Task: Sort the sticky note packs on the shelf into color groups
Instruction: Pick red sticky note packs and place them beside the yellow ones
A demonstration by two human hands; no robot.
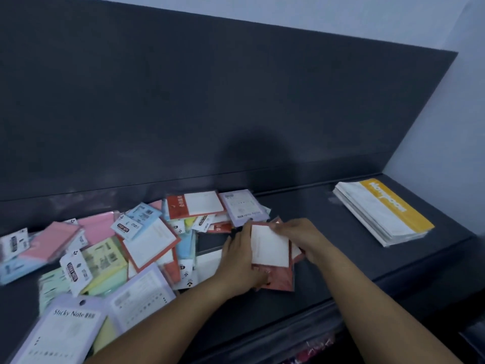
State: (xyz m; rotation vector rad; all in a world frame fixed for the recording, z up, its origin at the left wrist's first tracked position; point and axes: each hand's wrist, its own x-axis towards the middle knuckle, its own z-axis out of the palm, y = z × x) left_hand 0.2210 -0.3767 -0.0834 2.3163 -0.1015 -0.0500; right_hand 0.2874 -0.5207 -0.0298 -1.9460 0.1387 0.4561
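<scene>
A loose heap of sticky note packs [110, 256] in pink, blue, yellow, green, lilac and red covers the left half of the dark shelf [328, 206]. To its right lies a small stack of red-bordered packs [271, 248]. My left hand [240, 261] grips the stack's left edge. My right hand [301, 237] holds its top right side, fingers curled over the upper edge. Another red-bordered pack [195, 204] rests at the back of the heap, and a lilac pack [242, 206] lies beside it.
A neat stack of yellow-and-white packs [383, 211] sits at the shelf's far right near the wall. A tall dark back panel [210, 101] rises behind the shelf. A lower shelf edge [301, 337] shows below my arms.
</scene>
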